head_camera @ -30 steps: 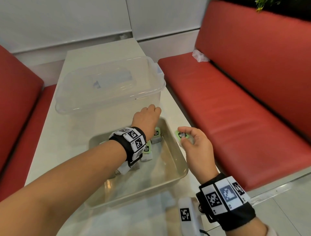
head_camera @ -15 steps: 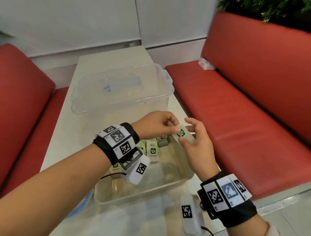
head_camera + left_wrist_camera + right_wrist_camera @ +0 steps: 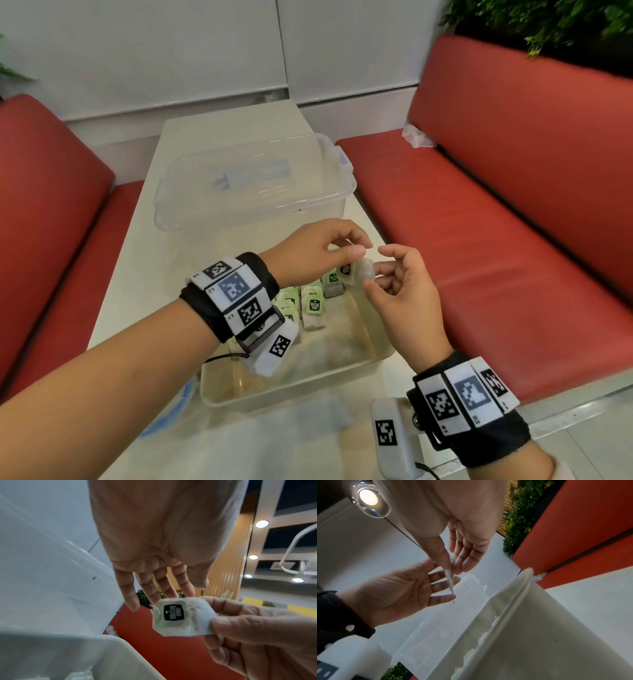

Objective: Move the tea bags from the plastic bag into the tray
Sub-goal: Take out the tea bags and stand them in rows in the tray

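Note:
A white tea bag [image 3: 358,274] with a green-and-black tag hangs above the tray's far right corner. My right hand [image 3: 376,270] pinches its right edge between thumb and fingers. My left hand [image 3: 356,248] reaches in from the left, fingers straight, tips touching the bag's top. In the left wrist view the tea bag [image 3: 181,616] shows its tag, below my left hand [image 3: 159,599] and pinched by my right hand [image 3: 217,614]. Seen edge-on from the right wrist, the tea bag [image 3: 450,580] hangs from my right hand [image 3: 453,568] against my left hand [image 3: 443,586]. Several tea bags [image 3: 313,308] lie in the translucent tray [image 3: 298,394].
A clear lidded plastic box [image 3: 253,181] stands just behind the tray on the white table [image 3: 137,274]. Red benches [image 3: 479,257] flank the table. A crumpled white wrapper [image 3: 416,137] lies on the right bench. Something blue-edged [image 3: 178,404] shows under my left forearm.
My left hand rose out of the tray and moved right to meet the tea bag held by my right hand. The right hand lifted the bag slightly toward the left.

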